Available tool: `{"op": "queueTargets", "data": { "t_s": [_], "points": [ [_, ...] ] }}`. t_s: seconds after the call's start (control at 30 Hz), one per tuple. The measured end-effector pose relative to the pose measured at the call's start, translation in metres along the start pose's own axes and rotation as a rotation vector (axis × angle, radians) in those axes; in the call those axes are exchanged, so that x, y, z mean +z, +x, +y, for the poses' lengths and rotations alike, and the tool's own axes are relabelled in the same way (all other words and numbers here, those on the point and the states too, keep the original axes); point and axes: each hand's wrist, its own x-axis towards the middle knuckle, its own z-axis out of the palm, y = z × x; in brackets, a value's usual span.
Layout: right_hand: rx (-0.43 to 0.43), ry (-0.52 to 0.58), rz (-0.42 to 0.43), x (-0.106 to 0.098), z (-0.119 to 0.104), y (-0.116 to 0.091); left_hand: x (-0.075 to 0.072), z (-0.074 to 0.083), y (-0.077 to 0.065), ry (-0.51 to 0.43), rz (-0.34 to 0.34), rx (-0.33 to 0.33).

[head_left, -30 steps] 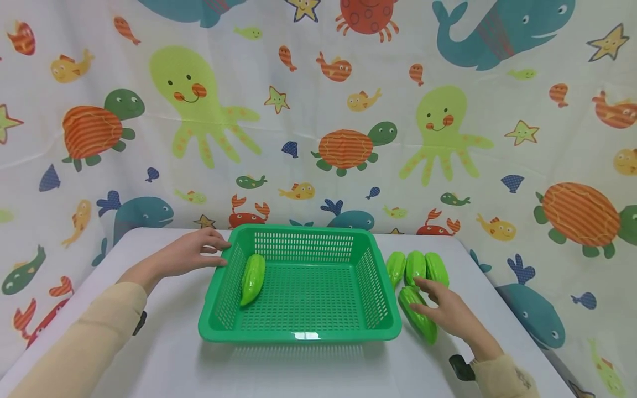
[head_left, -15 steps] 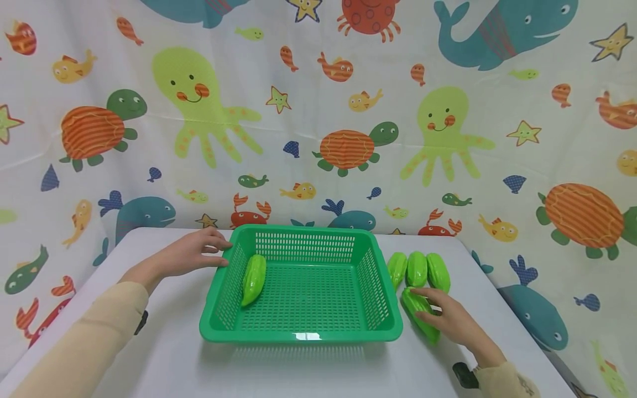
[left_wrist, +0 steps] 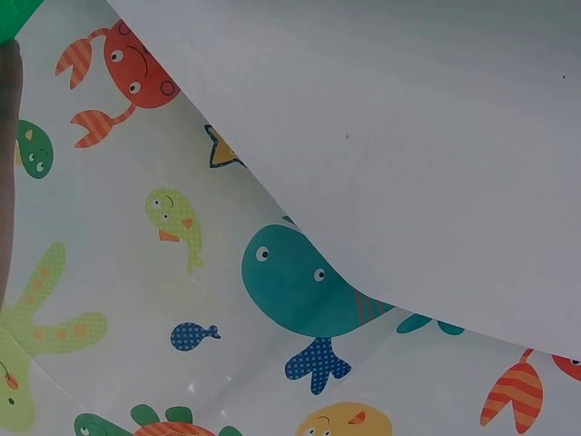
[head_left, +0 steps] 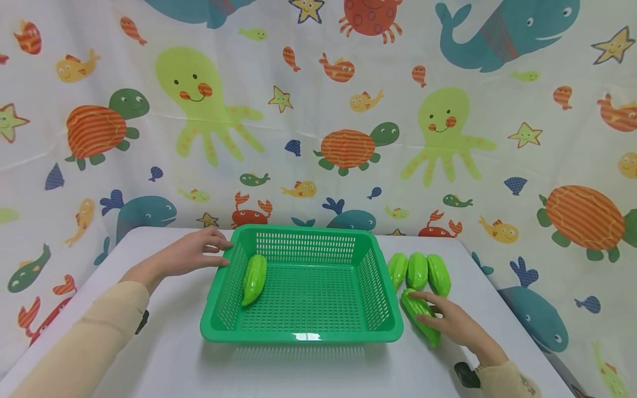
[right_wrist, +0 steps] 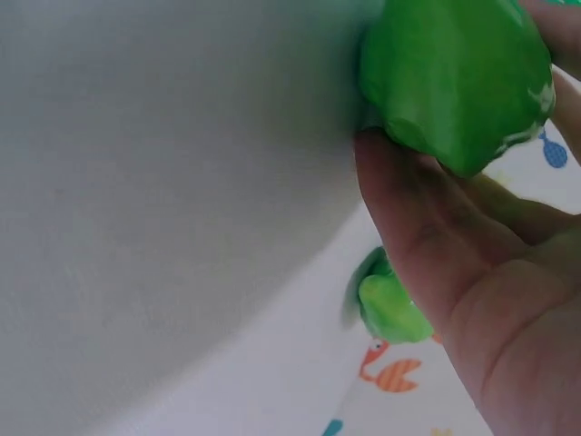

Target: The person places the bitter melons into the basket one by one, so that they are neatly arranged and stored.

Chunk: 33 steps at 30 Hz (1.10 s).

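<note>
A green plastic basket (head_left: 303, 335) stands on the white table. One glossy, ridged green bitter melon (head_left: 255, 280) lies in it along the left wall. My left hand (head_left: 186, 254) touches the basket's left rim with fingertips and thumb, fingers loosely bent; the left wrist view shows only a finger edge by the green rim. Right of the basket, my right hand (head_left: 450, 319) holds another bitter melon (right_wrist: 458, 82), thumb on one side and fingers on the other. Its pointed end faces the table's front, and part of it is hidden by the hand.
Three more bitter melons (head_left: 417, 271) lie side by side behind the right hand, close to the basket's right wall. A fabric curtain (head_left: 308, 121) printed with sea animals hangs behind the table (head_left: 298, 376).
My right hand has come down onto the front bitter melon, and its fingers have closed around it. The left hand stays at the basket's rim.
</note>
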Motion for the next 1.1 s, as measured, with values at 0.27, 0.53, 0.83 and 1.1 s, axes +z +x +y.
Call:
{"op": "queueTargets", "data": {
  "t_s": [0.27,0.53,0.83,1.1],
  "points": [
    [-0.046,-0.032,-0.022,-0.004,-0.001,0.001,0.001,0.001,0.001,0.001,0.005,0.006],
    [-0.083,-0.021,0.006,-0.019,-0.013,-0.001,0.001,0.001,0.001,0.005,-0.002,0.006],
    [-0.099,0.035,0.062,-0.041,-0.035,0.004,-0.001,0.004,-0.001,-0.001,0.0,0.018],
    [-0.108,0.059,0.109,-0.046,-0.052,0.017,0.0,0.003,0.0,0.002,0.001,0.017]
  ]
}}
